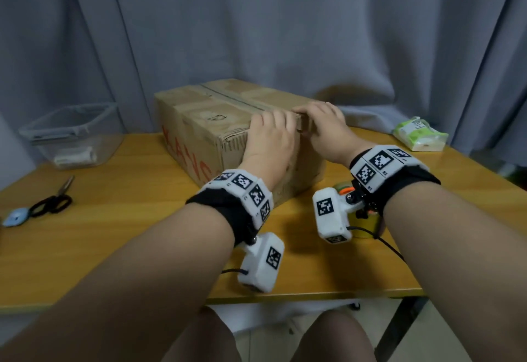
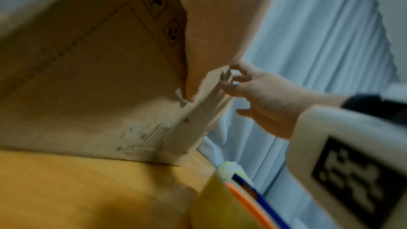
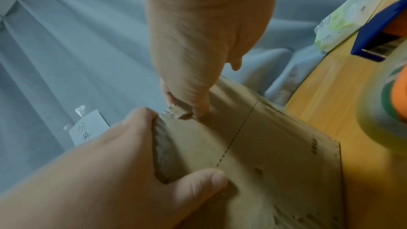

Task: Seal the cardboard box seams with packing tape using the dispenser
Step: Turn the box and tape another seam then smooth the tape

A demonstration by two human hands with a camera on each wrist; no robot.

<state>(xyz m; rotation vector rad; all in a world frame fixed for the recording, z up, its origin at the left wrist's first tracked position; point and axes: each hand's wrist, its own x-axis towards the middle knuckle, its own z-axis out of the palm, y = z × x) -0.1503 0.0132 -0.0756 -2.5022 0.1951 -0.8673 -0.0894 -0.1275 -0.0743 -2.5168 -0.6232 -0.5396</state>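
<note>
Both hands sit side by side at the near top edge of the cardboard box (image 1: 216, 130), close together with a raised stub of corrugated flap between them. The left hand (image 1: 269, 139) lies over the edge, fingers curved onto the top panel and thumb pressed against the near end face, so it grips the box there. The right hand (image 1: 325, 124) likewise hooks its fingers over the edge, fingertips bent around the stub's fluted, ragged end, thumb down on the end face. The box is a long, matte brown carton with worn, scuffed patches, red lettering along its side, printed handling symbols and a dashed line on the end face; a strip of tan tape already runs along the top centre seam. It stands on a smooth, glossy yellow wooden table (image 1: 119, 236). The tape dispenser (image 3: 381, 29), blue-framed with an orange core and a translucent yellowish roll, rests on the table just beside the box's near right corner, below the right wrist. Further out lie black-handled scissors (image 1: 54, 199) at left, a clear rigid plastic container (image 1: 72, 136) behind them, a soft green-and-white tissue pack (image 1: 419, 136) at right, and grey pleated curtains (image 1: 285, 25) behind.
</note>
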